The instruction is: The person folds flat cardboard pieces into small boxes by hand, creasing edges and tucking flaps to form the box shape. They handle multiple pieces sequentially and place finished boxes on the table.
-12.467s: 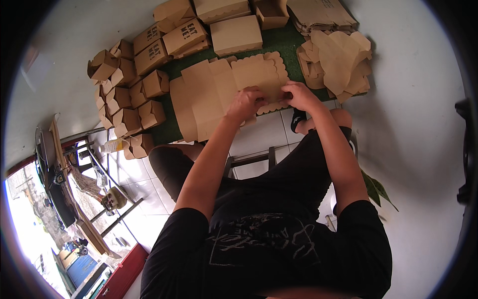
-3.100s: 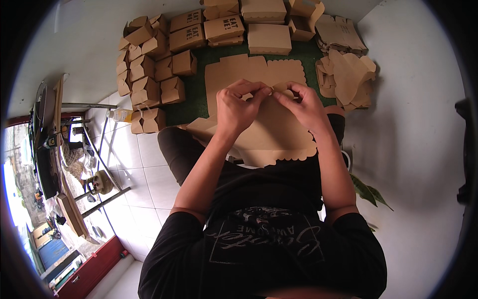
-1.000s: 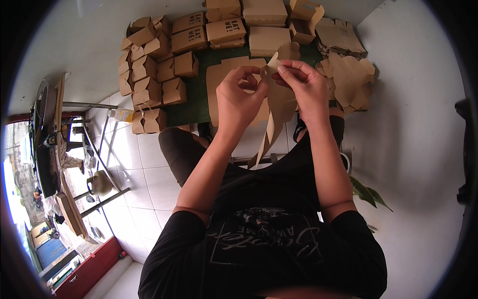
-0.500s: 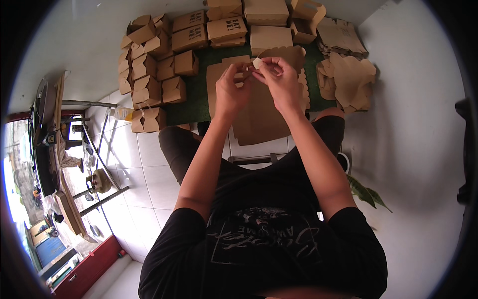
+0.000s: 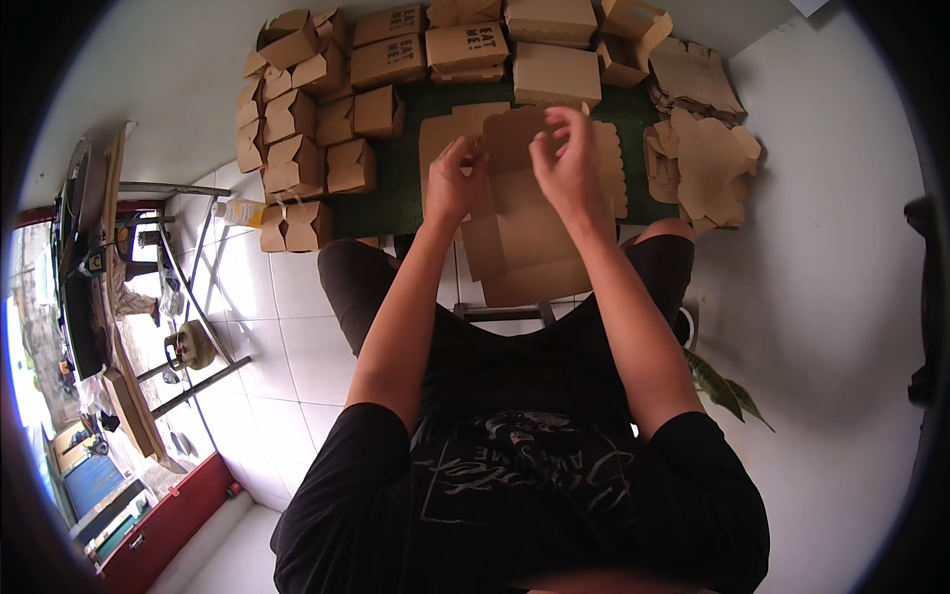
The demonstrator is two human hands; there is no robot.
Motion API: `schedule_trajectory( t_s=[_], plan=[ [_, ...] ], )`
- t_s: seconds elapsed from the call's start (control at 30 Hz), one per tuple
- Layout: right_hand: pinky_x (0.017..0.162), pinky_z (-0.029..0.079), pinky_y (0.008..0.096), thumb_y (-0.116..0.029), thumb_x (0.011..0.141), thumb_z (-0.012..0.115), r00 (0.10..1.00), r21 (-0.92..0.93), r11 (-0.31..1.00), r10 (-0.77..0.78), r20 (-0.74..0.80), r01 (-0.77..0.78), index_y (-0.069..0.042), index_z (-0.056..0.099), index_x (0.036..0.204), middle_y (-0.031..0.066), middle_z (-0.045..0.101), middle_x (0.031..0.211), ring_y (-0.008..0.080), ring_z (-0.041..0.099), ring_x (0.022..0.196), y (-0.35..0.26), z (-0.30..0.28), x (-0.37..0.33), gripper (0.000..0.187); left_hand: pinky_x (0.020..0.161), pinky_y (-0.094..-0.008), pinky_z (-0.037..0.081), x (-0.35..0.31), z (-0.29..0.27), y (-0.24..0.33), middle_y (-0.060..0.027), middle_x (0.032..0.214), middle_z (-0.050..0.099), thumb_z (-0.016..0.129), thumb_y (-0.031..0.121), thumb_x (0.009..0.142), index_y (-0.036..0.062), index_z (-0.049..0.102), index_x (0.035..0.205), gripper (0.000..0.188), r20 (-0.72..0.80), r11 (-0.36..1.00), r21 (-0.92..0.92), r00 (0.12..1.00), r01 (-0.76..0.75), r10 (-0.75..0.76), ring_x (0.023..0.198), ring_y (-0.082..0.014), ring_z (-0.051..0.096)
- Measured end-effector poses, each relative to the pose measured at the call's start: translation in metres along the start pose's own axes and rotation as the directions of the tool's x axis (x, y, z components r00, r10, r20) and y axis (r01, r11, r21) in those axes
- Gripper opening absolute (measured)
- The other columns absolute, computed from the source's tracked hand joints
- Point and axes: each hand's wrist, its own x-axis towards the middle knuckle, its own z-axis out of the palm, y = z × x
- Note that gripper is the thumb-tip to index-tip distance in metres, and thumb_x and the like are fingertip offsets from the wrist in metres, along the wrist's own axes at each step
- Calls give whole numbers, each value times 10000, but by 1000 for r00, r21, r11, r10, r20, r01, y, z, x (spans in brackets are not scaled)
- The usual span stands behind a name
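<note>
A flat brown cardboard box blank point(image 5: 534, 243) with creases and scalloped edges lies in front of me, partly over the table's near edge. Over its left part hovers my left hand point(image 5: 455, 186), its fingers curled in and the tips close together; whatever they may pinch is too small to make out. My right hand point(image 5: 568, 173) is raised above the blank's upper right, fingers bent but apart, slightly blurred, with nothing visible in them. A gap separates the two hands.
Small folded boxes point(image 5: 294, 163) are stacked at the left. Larger closed boxes point(image 5: 556, 74) line the back, beside an open box point(image 5: 623, 61). Flat blanks point(image 5: 708, 168) pile up at the right on the green table top point(image 5: 391, 203). A bottle point(image 5: 239, 212) stands beyond the left edge.
My hands were close together, with a small pale piece at my right fingertips. They have moved apart, the right fingers have spread, and the pale piece no longer shows. The view has shifted slightly.
</note>
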Motion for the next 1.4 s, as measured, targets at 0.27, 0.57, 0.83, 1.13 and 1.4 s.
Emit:
schedule_trajectory(
  t_s=[0.27, 0.57, 0.83, 1.13, 1.4],
  plan=[
    [1106, 561, 508, -200, 986, 846, 960, -151, 978, -103, 262, 146, -169, 601, 1653, 156, 750, 1409, 401, 697, 1305, 56, -38, 64, 711, 851, -419, 647, 10, 1, -25, -186, 1084, 789, 853, 138, 1016, -25, 721, 1240, 308, 7, 1000, -1, 1000, 4, -4, 1011, -346, 852],
    [848, 644, 356, -277, 1085, 841, 938, -68, 991, 134, 319, -119, -123, 783, 1399, 107, 857, 1063, 231, 828, 915, 74, -19, 42, 354, 725, -436, 603, 14, 16, -26, -152, 955, 671, 805, 60, 978, 26, 757, 1252, 280, -170, 999, 18, 985, 34, -31, 762, -309, 718],
    [775, 620, 415, -196, 1047, 808, 976, -423, 889, -213, -46, 175, -63, 725, 1362, 145, 814, 1090, 243, 769, 817, 34, -17, 27, 352, 778, -426, 622, 12, 13, -17, -155, 959, 731, 802, 66, 988, -2, 778, 1347, 365, -95, 992, 113, 995, 51, -41, 820, -304, 746],
    [607, 514, 346, -340, 1144, 740, 961, 48, 996, 53, 273, -69, -97, 773, 1371, 56, 692, 705, 192, 660, 602, -25, 16, 55, 334, 764, -465, 600, 11, 16, -1, -154, 935, 714, 774, 68, 977, 28, 791, 1312, 338, -96, 989, 148, 995, 1, 14, 808, -348, 728],
    [682, 605, 290, -260, 1097, 819, 902, 20, 994, 93, 421, -111, -75, 869, 1126, 33, 825, 819, 108, 793, 724, -8, 47, 61, 194, 737, -504, 600, 11, 16, 0, -161, 918, 696, 770, 76, 983, 73, 794, 1256, 274, -149, 988, 150, 987, -39, 62, 799, -390, 728]
  ],
)
